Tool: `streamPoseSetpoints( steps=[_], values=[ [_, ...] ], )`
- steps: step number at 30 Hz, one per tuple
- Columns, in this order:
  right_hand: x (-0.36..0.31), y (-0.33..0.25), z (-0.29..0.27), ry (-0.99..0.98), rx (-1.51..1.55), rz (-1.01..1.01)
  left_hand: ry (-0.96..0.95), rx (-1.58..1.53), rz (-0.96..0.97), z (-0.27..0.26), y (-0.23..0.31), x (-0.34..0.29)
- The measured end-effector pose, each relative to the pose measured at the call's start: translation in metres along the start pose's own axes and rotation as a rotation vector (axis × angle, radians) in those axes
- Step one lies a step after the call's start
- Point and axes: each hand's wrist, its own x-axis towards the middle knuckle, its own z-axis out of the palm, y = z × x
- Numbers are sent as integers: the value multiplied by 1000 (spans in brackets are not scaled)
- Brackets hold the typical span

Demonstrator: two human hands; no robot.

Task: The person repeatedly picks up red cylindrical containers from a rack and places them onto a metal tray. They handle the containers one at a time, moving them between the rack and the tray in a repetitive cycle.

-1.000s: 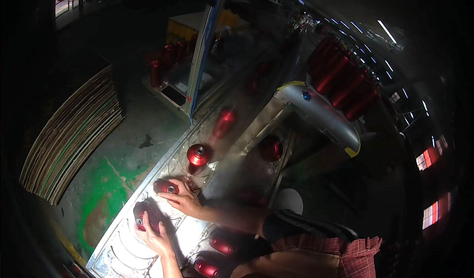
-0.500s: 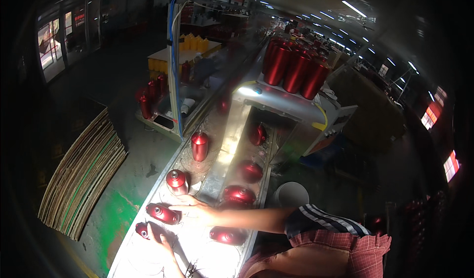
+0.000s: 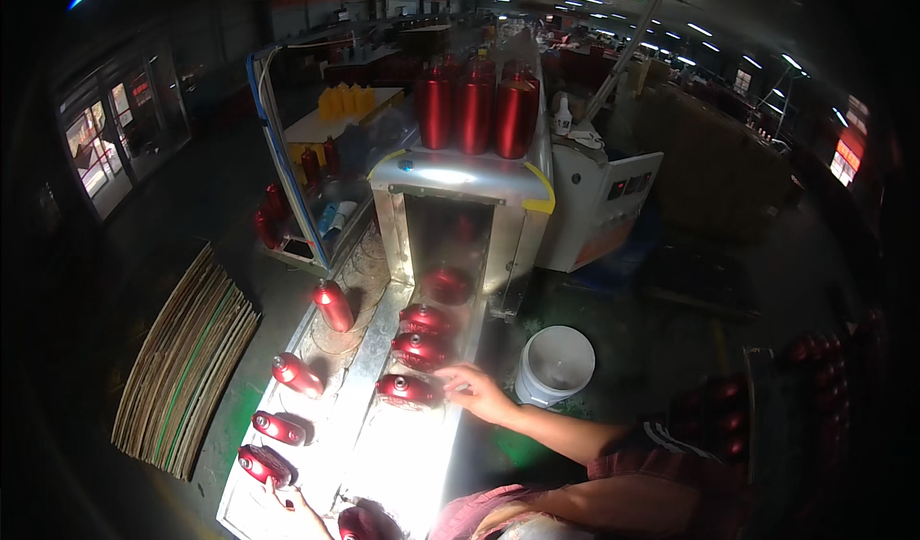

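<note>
While four satin-red rounded bottles [image 3: 333, 308] are lining the left lane, left hand [image 3: 292, 507] is sitting at the nearest, can't tell if gripping | four more red bottles [image 3: 405, 390] are bunching right, right hand [image 3: 481, 399] hovering just beside one, fingers loosely open | one's poking in at bottom

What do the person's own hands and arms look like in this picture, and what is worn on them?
The left hand and right hand wear no visible gloves. The right forearm is bare; above it is a dark sleeve with pale stripes, beside dark red cloth. No sleeve shows on the left arm, which the lower edge cuts off.
</note>
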Motion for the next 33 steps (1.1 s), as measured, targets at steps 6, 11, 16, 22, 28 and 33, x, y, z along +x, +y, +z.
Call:
streamPoseSetpoints(
  steps=[6,11,16,22,28,33],
  values=[
    [-83,27,44,-84,251,152,51,-14,-167,-100,-24,-125],
    [-173,-15,90,-486,245,9,83,-459,-418,-181,-58,-227],
    [-261,-49,180,-822,236,-8,413,-569,-141,-296,-95,-329],
    [-410,-133,363,-1158,252,-129,898,-642,-296,-516,-205,-464],
    [-494,-372,583,-1345,371,-662,1255,143,-97,-805,-255,-563],
    [-509,-603,769,-964,353,-1228,1176,1013,-430,-1007,-259,-567]
  ],
)
